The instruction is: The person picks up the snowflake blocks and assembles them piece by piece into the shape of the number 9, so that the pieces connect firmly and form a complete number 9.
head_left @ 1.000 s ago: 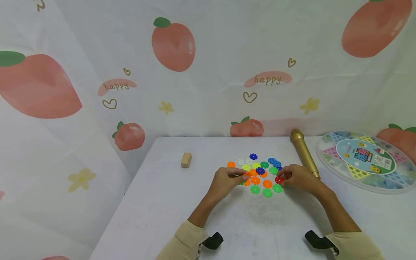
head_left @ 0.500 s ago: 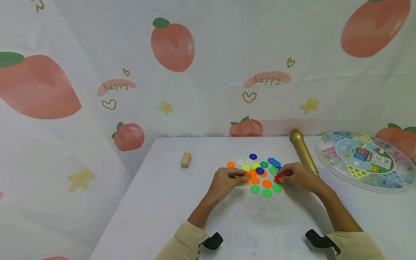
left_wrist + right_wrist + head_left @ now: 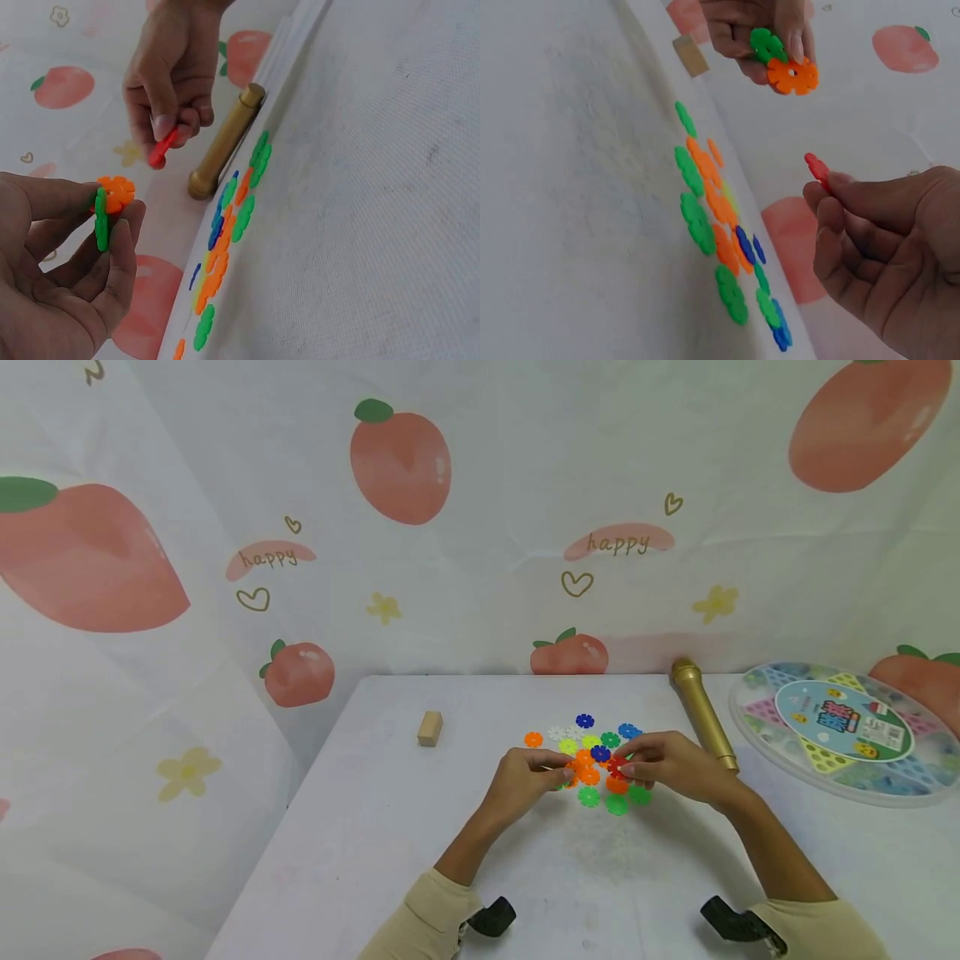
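My left hand pinches two joined snowflake discs above the table, a green disc and an orange disc set crosswise in each other. My right hand pinches a red snowflake disc between thumb and forefinger, a short gap to the right of the joined pair. In the right wrist view the red disc stands edge-on, apart from the orange disc. Beneath both hands lie several loose discs, among them green discs, orange discs and a dark blue disc. My fingers partly hide the loose discs.
A wooden block stands at the back left of the white table. At the back right lie a gold microphone and a round clear game box with a labelled lid. A printed peach curtain hangs behind.
My right hand has lifted the red disc and carried it left toward the joined discs. The left hand stays nearly where it was.
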Action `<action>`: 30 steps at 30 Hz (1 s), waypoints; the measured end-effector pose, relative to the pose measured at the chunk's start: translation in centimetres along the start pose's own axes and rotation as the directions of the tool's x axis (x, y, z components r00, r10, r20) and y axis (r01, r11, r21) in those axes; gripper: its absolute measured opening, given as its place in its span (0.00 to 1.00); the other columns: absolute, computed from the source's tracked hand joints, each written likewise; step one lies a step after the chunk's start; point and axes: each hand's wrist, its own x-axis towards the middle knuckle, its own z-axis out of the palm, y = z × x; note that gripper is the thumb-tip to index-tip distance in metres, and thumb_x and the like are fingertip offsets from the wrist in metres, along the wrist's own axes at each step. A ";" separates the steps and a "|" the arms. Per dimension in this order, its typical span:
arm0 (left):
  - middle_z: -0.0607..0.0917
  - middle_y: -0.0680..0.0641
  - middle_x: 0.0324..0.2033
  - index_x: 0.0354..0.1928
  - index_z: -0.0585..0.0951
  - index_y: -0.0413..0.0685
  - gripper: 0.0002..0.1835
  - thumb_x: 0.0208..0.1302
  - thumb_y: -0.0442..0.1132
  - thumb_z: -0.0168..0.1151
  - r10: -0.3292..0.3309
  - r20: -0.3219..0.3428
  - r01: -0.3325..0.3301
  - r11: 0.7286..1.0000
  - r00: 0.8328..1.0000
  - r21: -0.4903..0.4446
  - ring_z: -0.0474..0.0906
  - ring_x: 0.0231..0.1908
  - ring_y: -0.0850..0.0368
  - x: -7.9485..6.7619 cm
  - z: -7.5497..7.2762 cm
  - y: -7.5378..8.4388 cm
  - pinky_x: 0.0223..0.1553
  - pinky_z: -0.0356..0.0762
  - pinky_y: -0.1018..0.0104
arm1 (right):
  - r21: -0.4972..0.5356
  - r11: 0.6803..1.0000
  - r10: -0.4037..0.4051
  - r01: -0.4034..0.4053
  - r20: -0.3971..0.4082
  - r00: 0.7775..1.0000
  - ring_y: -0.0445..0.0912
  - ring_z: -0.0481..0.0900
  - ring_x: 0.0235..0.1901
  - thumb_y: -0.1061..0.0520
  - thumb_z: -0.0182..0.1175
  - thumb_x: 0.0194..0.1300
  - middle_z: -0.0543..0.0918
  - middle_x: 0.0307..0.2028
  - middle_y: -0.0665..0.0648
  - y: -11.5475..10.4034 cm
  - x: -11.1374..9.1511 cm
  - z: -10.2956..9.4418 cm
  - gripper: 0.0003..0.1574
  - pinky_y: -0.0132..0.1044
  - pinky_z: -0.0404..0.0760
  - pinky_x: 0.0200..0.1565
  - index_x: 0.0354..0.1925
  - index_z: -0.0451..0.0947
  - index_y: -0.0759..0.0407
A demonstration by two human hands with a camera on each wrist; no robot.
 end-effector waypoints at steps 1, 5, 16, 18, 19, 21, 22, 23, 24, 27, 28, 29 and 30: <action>0.93 0.49 0.41 0.51 0.92 0.43 0.11 0.72 0.39 0.70 -0.001 0.000 0.001 1.000 1.000 -0.002 0.89 0.39 0.60 0.0 0.0 0.0 0.45 0.88 0.67 | 0.013 1.000 0.002 -0.002 0.006 1.000 0.53 0.84 0.34 0.55 0.65 0.76 0.87 0.34 0.60 -0.2 0.0 0.1 0.20 0.37 0.86 0.39 0.58 0.84 0.67; 0.93 0.49 0.39 0.51 0.91 0.41 0.11 0.72 0.39 0.70 -0.003 0.008 0.003 1.000 1.000 -0.003 0.90 0.38 0.58 0.0 0.1 0.1 0.45 0.88 0.67 | 0.048 0.999 -0.005 0.005 0.016 1.000 0.55 0.84 0.35 0.54 0.65 0.76 0.86 0.33 0.62 -0.6 0.0 0.7 0.22 0.39 0.86 0.41 0.60 0.82 0.67; 0.93 0.50 0.40 0.50 0.92 0.41 0.13 0.70 0.41 0.72 0.015 0.026 -0.016 1.000 1.000 0.022 0.89 0.38 0.59 -0.2 0.3 0.4 0.43 0.86 0.69 | 0.103 0.994 -0.020 0.019 0.007 1.000 0.54 0.87 0.36 0.52 0.66 0.75 0.88 0.36 0.66 -1.3 0.0 1.3 0.21 0.47 0.89 0.44 0.57 0.83 0.66; 0.93 0.50 0.40 0.49 0.92 0.43 0.12 0.69 0.41 0.73 0.019 0.030 -0.020 1.000 0.999 0.024 0.89 0.38 0.60 -0.2 0.3 0.4 0.43 0.85 0.71 | 0.107 0.994 -0.019 0.017 0.009 1.000 0.54 0.87 0.36 0.52 0.67 0.75 0.88 0.36 0.65 -1.3 0.1 1.3 0.21 0.47 0.89 0.44 0.57 0.83 0.66; 0.93 0.51 0.40 0.49 0.92 0.44 0.11 0.69 0.41 0.73 0.021 0.032 -0.022 0.999 0.999 0.023 0.89 0.38 0.60 -0.2 0.3 0.4 0.43 0.85 0.71 | 0.109 0.994 -0.018 0.017 0.011 1.000 0.54 0.87 0.36 0.52 0.67 0.75 0.89 0.36 0.65 -1.3 0.1 1.4 0.21 0.48 0.89 0.45 0.57 0.83 0.66; 0.93 0.51 0.40 0.48 0.93 0.46 0.10 0.69 0.41 0.74 0.025 0.037 -0.025 0.999 0.999 0.025 0.89 0.38 0.61 -0.2 0.3 0.3 0.43 0.85 0.71 | 0.112 0.994 -0.020 0.019 0.010 1.000 0.55 0.87 0.36 0.52 0.67 0.75 0.89 0.35 0.64 -1.3 0.0 1.4 0.21 0.48 0.89 0.45 0.57 0.83 0.66; 0.93 0.51 0.40 0.48 0.93 0.48 0.09 0.69 0.41 0.74 0.026 0.039 -0.027 0.999 0.999 0.028 0.88 0.38 0.62 -0.2 0.3 0.3 0.43 0.85 0.71 | 0.114 0.993 -0.021 0.020 0.009 1.000 0.55 0.87 0.36 0.52 0.67 0.75 0.89 0.35 0.64 -1.3 0.0 1.4 0.21 0.48 0.89 0.45 0.57 0.83 0.66; 0.93 0.52 0.40 0.47 0.93 0.49 0.09 0.68 0.41 0.74 0.027 0.042 -0.028 0.999 0.999 0.034 0.88 0.38 0.62 -0.2 0.3 0.3 0.43 0.85 0.71 | 0.117 0.993 -0.023 0.021 0.009 1.000 0.55 0.87 0.36 0.53 0.66 0.75 0.89 0.35 0.63 -1.3 0.0 1.4 0.21 0.48 0.89 0.45 0.57 0.83 0.66; 0.93 0.52 0.40 0.47 0.93 0.49 0.09 0.68 0.41 0.74 0.029 0.042 -0.031 0.999 0.999 0.035 0.88 0.38 0.63 -0.2 0.3 0.3 0.43 0.85 0.71 | 0.121 0.992 -0.024 0.022 0.009 1.000 0.56 0.87 0.36 0.53 0.66 0.75 0.89 0.35 0.63 -1.3 0.0 1.5 0.21 0.48 0.89 0.45 0.58 0.82 0.66; 0.93 0.52 0.41 0.47 0.93 0.51 0.09 0.68 0.41 0.75 0.030 0.041 -0.032 0.998 0.999 0.045 0.87 0.38 0.63 -0.2 0.4 0.3 0.43 0.84 0.71 | 0.130 0.991 -0.024 0.023 0.005 1.000 0.59 0.88 0.37 0.53 0.66 0.75 0.89 0.35 0.65 -1.4 -0.1 1.5 0.22 0.49 0.89 0.45 0.58 0.82 0.66; 0.93 0.52 0.41 0.47 0.93 0.51 0.08 0.68 0.41 0.75 0.030 0.040 -0.032 0.998 0.999 0.045 0.87 0.38 0.63 -0.2 0.4 0.3 0.42 0.84 0.71 | 0.134 0.991 -0.023 0.022 0.003 1.000 0.59 0.88 0.37 0.53 0.66 0.75 0.88 0.35 0.66 -1.4 -0.1 1.5 0.22 0.49 0.89 0.45 0.58 0.82 0.67; 0.93 0.52 0.41 0.47 0.93 0.51 0.08 0.68 0.41 0.75 0.029 0.040 -0.031 0.999 0.999 0.043 0.88 0.38 0.63 -0.2 0.4 0.3 0.42 0.85 0.71 | 0.136 0.990 -0.023 0.023 0.001 1.000 0.60 0.88 0.37 0.53 0.67 0.75 0.88 0.35 0.66 -1.4 -0.1 1.5 0.22 0.49 0.89 0.45 0.58 0.82 0.67; 0.93 0.52 0.41 0.47 0.93 0.50 0.08 0.67 0.41 0.75 0.028 0.039 -0.030 0.999 0.999 0.042 0.88 0.38 0.63 -0.3 0.4 0.3 0.42 0.85 0.71 | 0.138 0.990 -0.023 0.023 0.000 1.000 0.60 0.88 0.37 0.53 0.67 0.74 0.88 0.36 0.67 -1.3 -0.1 1.5 0.22 0.49 0.89 0.44 0.58 0.82 0.67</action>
